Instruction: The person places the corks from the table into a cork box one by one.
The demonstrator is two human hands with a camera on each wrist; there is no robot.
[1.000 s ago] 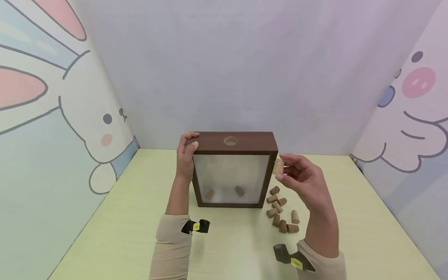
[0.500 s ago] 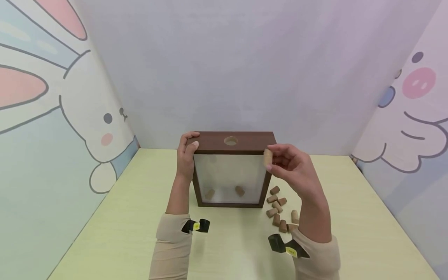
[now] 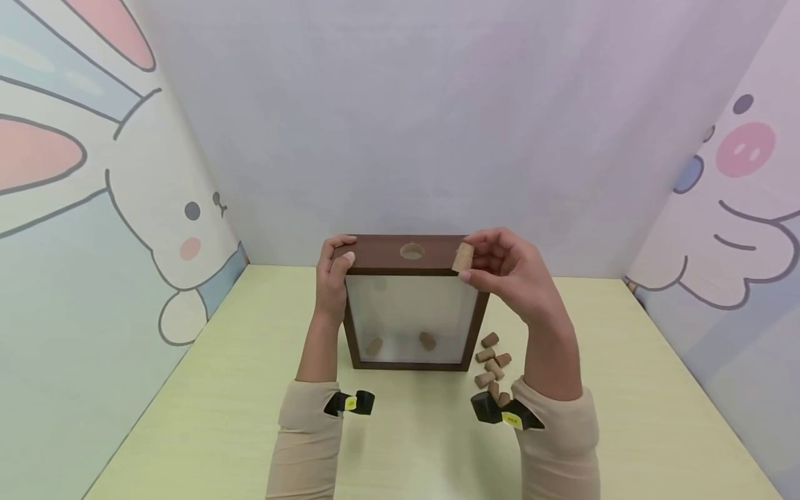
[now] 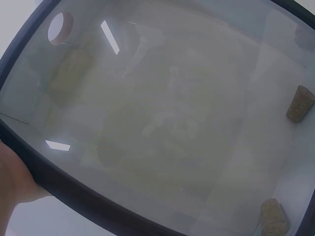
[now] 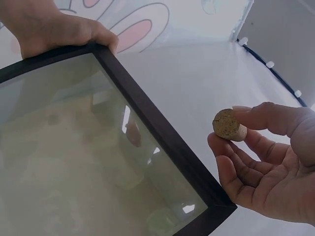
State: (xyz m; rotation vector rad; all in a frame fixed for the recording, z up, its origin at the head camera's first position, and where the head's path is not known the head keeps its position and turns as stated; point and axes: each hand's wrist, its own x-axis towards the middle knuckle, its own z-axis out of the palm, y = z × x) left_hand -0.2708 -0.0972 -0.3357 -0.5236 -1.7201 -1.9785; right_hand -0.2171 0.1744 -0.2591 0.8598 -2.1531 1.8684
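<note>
A dark brown shadow box frame (image 3: 375, 262) with a glass front stands upright on the table, a round hole (image 3: 412, 251) cut in its top. My left hand (image 3: 332, 281) grips the top left corner, thumb in front and fingers over the top. Between thumb and fingers, my right hand (image 3: 515, 274) pinches a cork (image 3: 463, 257) beside the box's top right edge, to the right of the hole. In the right wrist view the cork (image 5: 229, 125) shows its round end. Behind the glass, one cork (image 3: 373, 346) and another cork (image 3: 428, 341) lie at the bottom.
Several loose corks (image 3: 494, 368) lie on the pale yellow table (image 3: 250, 417) to the right of the box, some hidden by the right wrist camera (image 3: 506, 413). A light curtain (image 3: 400, 139) hangs behind, with cartoon-printed panels at both sides.
My right hand has moved left and up with its cork, from beside the box's right side to its top edge. My left hand and the box have stayed in place.
</note>
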